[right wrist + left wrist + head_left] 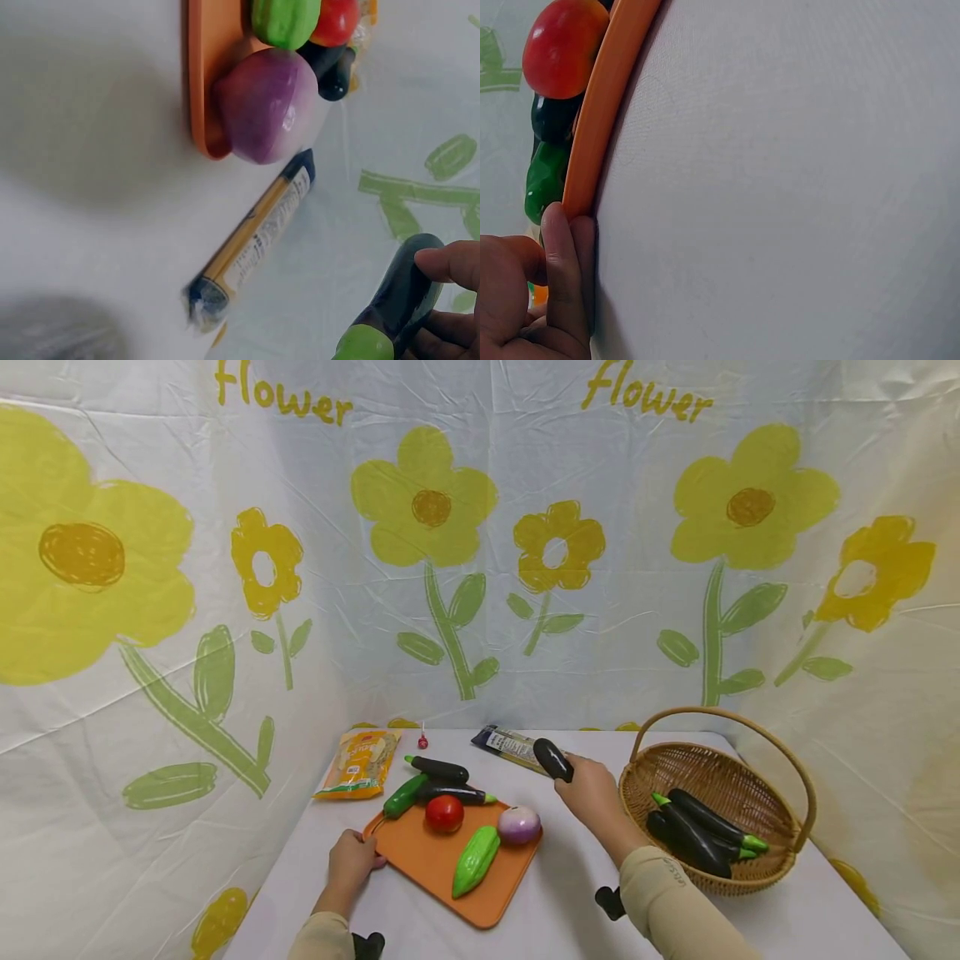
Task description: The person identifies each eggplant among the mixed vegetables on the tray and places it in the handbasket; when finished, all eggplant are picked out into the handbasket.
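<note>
My left hand [351,868] grips the left corner of an orange tray [408,856] on the table. In the right hand [592,793], raised between tray and basket, is a dark eggplant [553,760]; its green stem end [365,343] shows in the right wrist view. On the tray are a red tomato [445,814], a purple onion [519,825] and a light green bumpy vegetable [476,862]. A dark green pepper-like vegetable [405,796] and an eggplant [450,792] lie at its back edge. Another eggplant [438,768] is just behind.
A wicker basket [780,872] with an arched handle stands at the right, several eggplants [697,839] inside. Along the back lie an orange food bag [360,766], a red lollipop [423,742] and a long noodle-like packet [513,747]. A flower-printed cloth [480,610] surrounds the table.
</note>
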The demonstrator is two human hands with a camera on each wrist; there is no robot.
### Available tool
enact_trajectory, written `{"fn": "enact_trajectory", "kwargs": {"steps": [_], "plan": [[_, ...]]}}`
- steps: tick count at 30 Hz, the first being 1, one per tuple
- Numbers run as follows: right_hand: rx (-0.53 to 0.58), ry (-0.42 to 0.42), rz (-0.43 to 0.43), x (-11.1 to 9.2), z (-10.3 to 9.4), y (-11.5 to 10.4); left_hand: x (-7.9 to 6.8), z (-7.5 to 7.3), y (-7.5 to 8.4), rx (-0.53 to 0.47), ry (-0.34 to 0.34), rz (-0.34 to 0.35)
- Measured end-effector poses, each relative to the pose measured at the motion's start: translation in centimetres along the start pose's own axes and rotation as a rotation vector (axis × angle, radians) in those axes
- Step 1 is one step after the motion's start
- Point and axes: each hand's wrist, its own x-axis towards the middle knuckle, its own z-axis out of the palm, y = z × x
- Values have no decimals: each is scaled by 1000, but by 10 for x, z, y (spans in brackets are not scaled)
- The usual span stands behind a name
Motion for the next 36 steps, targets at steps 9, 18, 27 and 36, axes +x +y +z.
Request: {"fn": "enact_trajectory", "kwargs": {"steps": [9,18,27,36], "plan": [[-21,2,2,-3,-10,13,0,0,0,1,-4,1],[-36,-37,60,-6,-24,24,0,2,1,-6,7,-5],[-33,-53,86,-9,-37,42,-1,0,1,-4,4,-9],[-19,-52,116,-14,-44,56,-3,0,2,0,8,11]]}}
